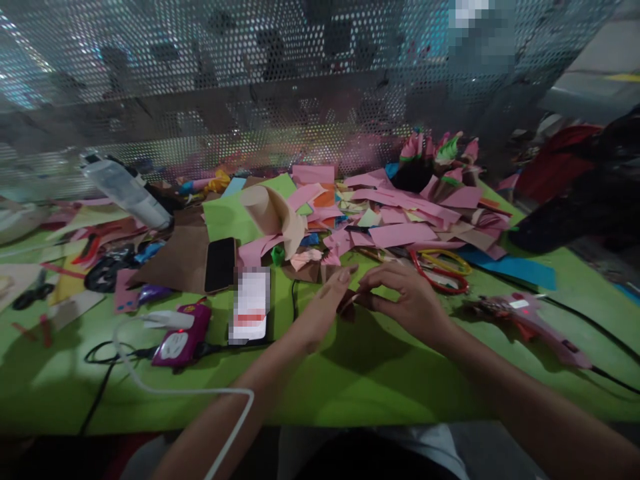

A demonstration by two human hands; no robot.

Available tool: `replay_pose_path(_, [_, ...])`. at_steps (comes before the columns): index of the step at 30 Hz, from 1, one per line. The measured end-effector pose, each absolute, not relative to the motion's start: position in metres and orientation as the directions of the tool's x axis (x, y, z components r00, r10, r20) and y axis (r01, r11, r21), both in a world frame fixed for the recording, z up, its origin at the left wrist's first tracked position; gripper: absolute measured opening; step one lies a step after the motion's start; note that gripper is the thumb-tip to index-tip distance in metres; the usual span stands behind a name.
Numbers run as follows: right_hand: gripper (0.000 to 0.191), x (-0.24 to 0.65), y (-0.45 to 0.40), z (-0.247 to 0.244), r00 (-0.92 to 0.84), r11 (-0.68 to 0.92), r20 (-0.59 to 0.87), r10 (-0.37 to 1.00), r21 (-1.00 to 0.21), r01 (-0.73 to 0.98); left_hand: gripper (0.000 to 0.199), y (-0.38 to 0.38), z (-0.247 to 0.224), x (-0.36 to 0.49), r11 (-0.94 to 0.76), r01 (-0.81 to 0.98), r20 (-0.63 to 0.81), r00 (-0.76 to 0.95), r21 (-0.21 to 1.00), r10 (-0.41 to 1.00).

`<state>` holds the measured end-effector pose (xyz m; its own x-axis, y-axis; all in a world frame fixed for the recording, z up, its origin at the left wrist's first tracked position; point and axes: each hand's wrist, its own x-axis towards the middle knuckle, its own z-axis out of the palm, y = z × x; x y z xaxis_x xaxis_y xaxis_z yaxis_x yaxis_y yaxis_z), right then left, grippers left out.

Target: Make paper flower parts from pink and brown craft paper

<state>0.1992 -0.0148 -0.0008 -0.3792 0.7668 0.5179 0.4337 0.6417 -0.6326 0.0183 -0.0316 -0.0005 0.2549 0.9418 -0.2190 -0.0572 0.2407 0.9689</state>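
Inward from the surface's [400, 393] near-edge middle, the right hand [407, 297] pinches a dark scrap [347, 307]; the left hand's [325, 303] grip is hidden. Likely light and easily creased: hold its edges.

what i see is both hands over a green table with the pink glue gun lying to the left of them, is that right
Not quite: the pink glue gun lies to the right of both hands, as the head view shows. The left hand and right hand are indeed over the green table.
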Motion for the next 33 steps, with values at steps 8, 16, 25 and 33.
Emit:
replay_pose_path(8, [0.011,0.2016,-0.0114,0.0011,-0.317,0.662,0.588,0.744,-0.584,0.470,0.033,-0.0260,0.0017,0.0175,0.155,-0.017,-0.144,0.283,0.988,0.948])
replay_pose_path(16, [0.012,0.2019,-0.0113,0.0028,-0.319,0.648,0.568,0.759,-0.611,0.454,0.033,-0.0243,-0.0018,0.0171,0.124,0.047,-0.132,0.269,0.991,0.954])
replay_pose_path(25, [0.014,0.2032,-0.0110,0.0029,-0.308,0.613,0.534,0.787,-0.629,0.478,0.032,-0.0249,0.0011,0.0160,0.117,0.086,-0.137,0.282,0.989,0.950])
replay_pose_path(33, [0.013,0.2026,-0.0106,0.0021,-0.298,0.623,0.551,0.779,-0.628,0.467,0.043,-0.0264,0.0006,0.0147,0.099,0.111,-0.124,0.246,0.989,0.961])
